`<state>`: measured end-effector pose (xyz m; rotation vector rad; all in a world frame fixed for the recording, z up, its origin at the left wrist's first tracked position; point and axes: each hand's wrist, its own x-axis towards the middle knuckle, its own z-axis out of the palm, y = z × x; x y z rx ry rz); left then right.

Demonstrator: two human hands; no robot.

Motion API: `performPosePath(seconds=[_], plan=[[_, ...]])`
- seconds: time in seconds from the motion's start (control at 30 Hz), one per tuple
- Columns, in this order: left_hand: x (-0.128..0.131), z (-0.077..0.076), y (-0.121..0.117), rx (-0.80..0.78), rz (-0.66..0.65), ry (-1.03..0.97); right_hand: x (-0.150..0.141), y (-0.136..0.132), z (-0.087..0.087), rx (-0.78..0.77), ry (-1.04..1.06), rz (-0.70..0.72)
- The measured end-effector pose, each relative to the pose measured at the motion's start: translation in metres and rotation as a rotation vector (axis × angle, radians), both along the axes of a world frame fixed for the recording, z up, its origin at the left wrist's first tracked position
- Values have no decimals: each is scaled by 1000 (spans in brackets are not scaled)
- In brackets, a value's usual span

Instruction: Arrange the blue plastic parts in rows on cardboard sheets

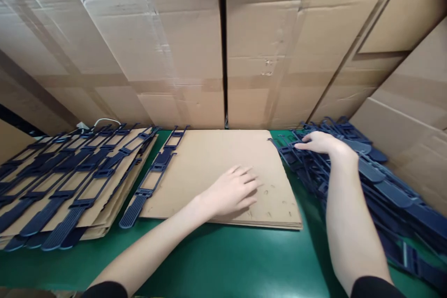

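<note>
My left hand (232,190) lies flat, fingers stretched out, on a stack of brown cardboard sheets (209,158) in the middle of the green table (223,260). One dark blue plastic strap (153,177) lies along that stack's left edge. My right hand (319,142) rests palm down, fingers extended, on a heap of dark blue plastic straps (380,181) at the right. Whether its fingertips grip a strap I cannot make out.
At the left, several blue straps (70,167) lie in a row on another pile of cardboard sheets (104,216). Large taped cardboard boxes (223,46) wall off the back and the right side. A white cable (101,122) shows at the back left.
</note>
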<state>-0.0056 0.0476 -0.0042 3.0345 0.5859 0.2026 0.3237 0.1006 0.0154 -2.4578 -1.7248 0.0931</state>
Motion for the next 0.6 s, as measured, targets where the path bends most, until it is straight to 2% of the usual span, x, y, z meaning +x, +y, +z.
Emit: performPosePath(seconds=[0.1,0.17,0.3,0.47,0.6], plan=[[26,-10,2,31,16,-36,-25,4,0,-276,-56,5],[38,-20,3,62,79,-52,-43,8,-1,-330,-66,21],[43,-32,8,84,102,-90,-60,14,-5,-343,-58,3],[39,-38,13,72,111,-140,-64,17,-8,-294,-61,-46],[41,-42,10,80,116,-179,-69,17,-9,-265,-32,-30]])
